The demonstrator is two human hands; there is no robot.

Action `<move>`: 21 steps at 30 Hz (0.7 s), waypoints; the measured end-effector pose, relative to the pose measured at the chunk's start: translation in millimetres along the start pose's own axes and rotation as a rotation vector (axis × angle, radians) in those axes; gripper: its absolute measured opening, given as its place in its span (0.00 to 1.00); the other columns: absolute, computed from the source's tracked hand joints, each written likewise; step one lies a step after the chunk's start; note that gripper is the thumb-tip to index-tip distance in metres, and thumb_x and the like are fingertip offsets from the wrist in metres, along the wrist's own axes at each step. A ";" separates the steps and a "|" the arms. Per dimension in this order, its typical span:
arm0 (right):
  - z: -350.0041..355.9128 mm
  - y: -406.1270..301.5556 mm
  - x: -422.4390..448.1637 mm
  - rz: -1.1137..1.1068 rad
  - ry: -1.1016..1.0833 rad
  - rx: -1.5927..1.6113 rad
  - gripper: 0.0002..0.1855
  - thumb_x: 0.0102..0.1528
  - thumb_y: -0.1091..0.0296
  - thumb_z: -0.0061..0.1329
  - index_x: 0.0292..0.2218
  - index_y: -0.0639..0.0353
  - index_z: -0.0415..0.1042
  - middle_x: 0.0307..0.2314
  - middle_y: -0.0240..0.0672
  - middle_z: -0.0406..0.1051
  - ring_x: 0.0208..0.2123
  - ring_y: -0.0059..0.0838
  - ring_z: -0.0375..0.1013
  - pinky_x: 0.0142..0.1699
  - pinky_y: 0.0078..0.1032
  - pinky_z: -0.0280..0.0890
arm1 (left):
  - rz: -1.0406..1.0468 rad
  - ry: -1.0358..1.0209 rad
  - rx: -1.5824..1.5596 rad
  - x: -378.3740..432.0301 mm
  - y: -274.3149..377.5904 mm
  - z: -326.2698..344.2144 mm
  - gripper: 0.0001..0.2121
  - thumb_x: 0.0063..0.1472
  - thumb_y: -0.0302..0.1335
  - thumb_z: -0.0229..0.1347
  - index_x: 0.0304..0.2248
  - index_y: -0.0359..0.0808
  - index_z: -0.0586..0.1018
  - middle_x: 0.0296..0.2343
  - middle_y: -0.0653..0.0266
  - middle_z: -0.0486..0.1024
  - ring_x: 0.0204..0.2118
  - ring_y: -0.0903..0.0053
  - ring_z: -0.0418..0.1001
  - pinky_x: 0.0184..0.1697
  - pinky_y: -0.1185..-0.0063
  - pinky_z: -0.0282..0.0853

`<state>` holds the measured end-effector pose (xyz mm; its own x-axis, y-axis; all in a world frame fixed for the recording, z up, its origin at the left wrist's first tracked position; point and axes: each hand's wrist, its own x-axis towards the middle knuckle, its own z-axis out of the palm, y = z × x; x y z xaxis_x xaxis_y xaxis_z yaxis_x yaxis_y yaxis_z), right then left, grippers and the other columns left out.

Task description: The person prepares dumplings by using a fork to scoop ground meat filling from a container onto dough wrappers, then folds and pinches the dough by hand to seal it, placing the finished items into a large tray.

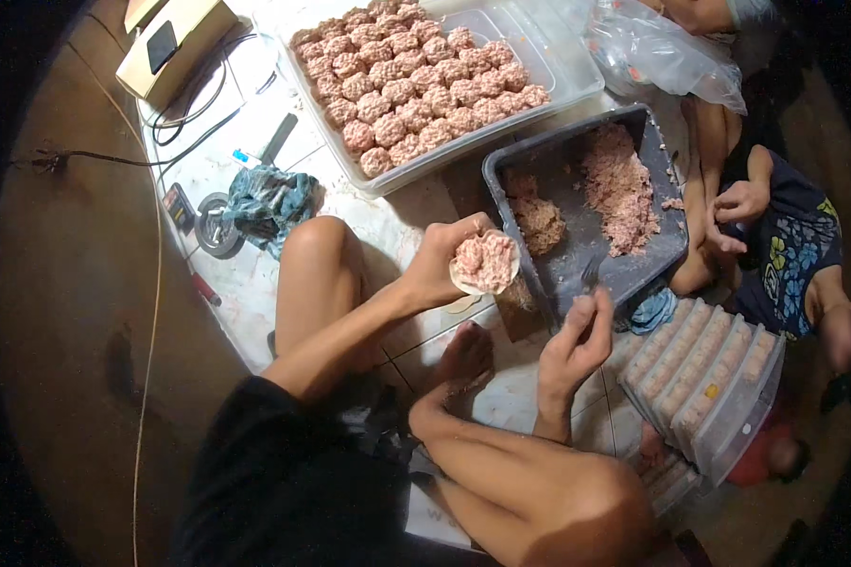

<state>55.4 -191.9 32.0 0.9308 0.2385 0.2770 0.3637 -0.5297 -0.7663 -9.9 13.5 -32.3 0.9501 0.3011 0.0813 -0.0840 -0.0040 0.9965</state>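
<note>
My left hand [436, 259] cups a round pale wrapper heaped with pink minced meat [486, 262]. Between the thumb and fingers of my right hand [576, 340] is a small metal fork [591, 273], its tines over the near side of a grey plastic tub [564, 266]. Inside that tub, a long mound of minced meat [620, 191] lies along the far right, and a smaller, browner lump [539, 220] sits at the left. Just below my left hand, a few flat round wrappers [463, 305] rest near the tub's corner.
A clear plastic container [574, 78] holds rows of meat balls [411, 88]. Stacked lidded boxes [705, 375] stand at right, by a seated person [787, 234]. On the left are a teal cloth [273, 202], an ashtray [218, 227], cables [206, 120] and a cardboard box [177, 49].
</note>
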 end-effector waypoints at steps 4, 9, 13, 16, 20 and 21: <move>13.3 21.4 -23.4 0.253 -0.375 0.311 0.13 0.66 0.70 0.48 0.46 0.73 0.73 0.33 0.43 0.78 0.36 0.27 0.74 0.45 0.30 0.70 | -0.077 0.006 -0.404 -5.1 -1.5 13.6 0.20 0.53 0.26 0.71 0.43 0.33 0.76 0.37 0.69 0.77 0.40 0.87 0.72 0.45 0.82 0.69; -2.5 22.9 -12.2 0.102 -0.460 0.269 0.11 0.60 0.76 0.53 0.43 0.73 0.76 0.32 0.47 0.79 0.35 0.33 0.79 0.41 0.34 0.73 | -0.092 -0.190 -0.176 -9.2 0.9 13.2 0.19 0.54 0.25 0.70 0.43 0.30 0.77 0.37 0.68 0.78 0.40 0.85 0.73 0.47 0.81 0.70; -7.6 11.6 2.9 -0.284 -0.515 -0.020 0.14 0.52 0.81 0.53 0.42 0.73 0.78 0.33 0.52 0.78 0.35 0.54 0.78 0.41 0.38 0.73 | -0.166 -0.284 -0.305 -9.3 5.7 11.7 0.18 0.55 0.23 0.68 0.43 0.29 0.77 0.38 0.67 0.80 0.42 0.85 0.75 0.49 0.80 0.72; -13.1 -2.7 11.4 -0.292 -0.604 -0.119 0.10 0.54 0.82 0.53 0.39 0.72 0.79 0.33 0.49 0.78 0.34 0.51 0.78 0.39 0.38 0.72 | -0.160 -0.333 -0.105 -11.5 6.7 4.8 0.16 0.55 0.22 0.67 0.43 0.29 0.78 0.38 0.67 0.80 0.42 0.85 0.76 0.48 0.81 0.72; -32.0 -5.4 16.1 -0.302 -0.461 -0.148 0.08 0.55 0.82 0.52 0.38 0.71 0.79 0.32 0.48 0.78 0.33 0.49 0.77 0.38 0.37 0.71 | -0.116 -0.083 -0.397 -0.1 6.5 8.4 0.12 0.55 0.20 0.66 0.38 0.32 0.78 0.34 0.69 0.78 0.39 0.86 0.75 0.43 0.81 0.73; -36.7 -5.6 14.3 -0.235 -0.507 -0.078 0.09 0.56 0.81 0.52 0.39 0.71 0.79 0.31 0.47 0.78 0.33 0.49 0.77 0.38 0.37 0.71 | -0.067 -0.118 -0.331 1.9 9.5 6.8 0.11 0.56 0.20 0.65 0.37 0.33 0.77 0.33 0.69 0.78 0.38 0.86 0.75 0.43 0.81 0.72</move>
<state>68.0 -215.3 61.6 0.6975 0.7085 0.1073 0.5791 -0.4692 -0.6667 -6.9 7.6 -22.5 0.9834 0.1774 0.0369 -0.0942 0.3270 0.9403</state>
